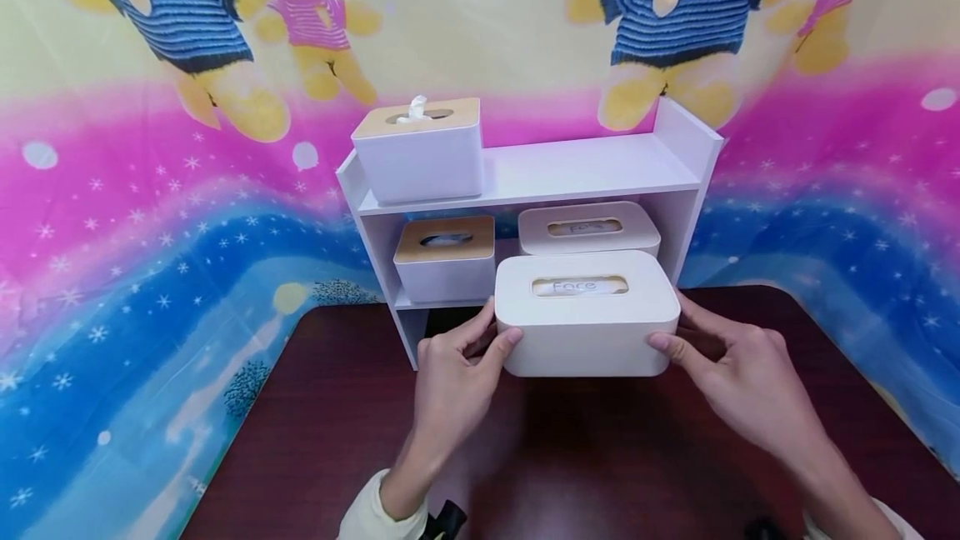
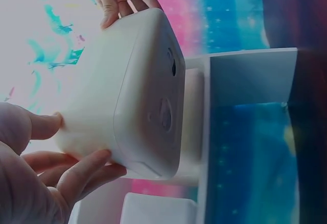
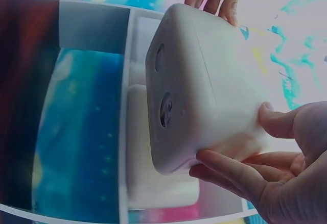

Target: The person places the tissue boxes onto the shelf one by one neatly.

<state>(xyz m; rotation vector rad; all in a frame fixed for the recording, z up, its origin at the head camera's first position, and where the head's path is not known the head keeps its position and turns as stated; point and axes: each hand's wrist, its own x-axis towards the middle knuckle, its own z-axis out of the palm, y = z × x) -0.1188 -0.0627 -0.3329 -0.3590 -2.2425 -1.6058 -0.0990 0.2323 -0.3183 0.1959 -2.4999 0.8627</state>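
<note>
Both hands hold a cream tissue box (image 1: 585,350) level in front of the white shelf unit (image 1: 592,167). My left hand (image 1: 455,377) grips its left end, thumb on the front face. At the opposite end my right hand (image 1: 753,377) grips it the same way. The lid's oval slot shows a pack printed "Face". In the wrist views the held box (image 2: 102,76) has two round holes in its underside. Behind it, a similar cream tissue box (image 1: 643,227) sits on the lower shelf, partly hidden.
A white tissue box with a wooden lid (image 1: 420,167) stands on the top shelf at the left, a tissue poking out. Another wooden-lidded box (image 1: 447,280) is below it. The unit stands on a dark red table (image 1: 322,440) before a printed cloth backdrop (image 1: 225,273).
</note>
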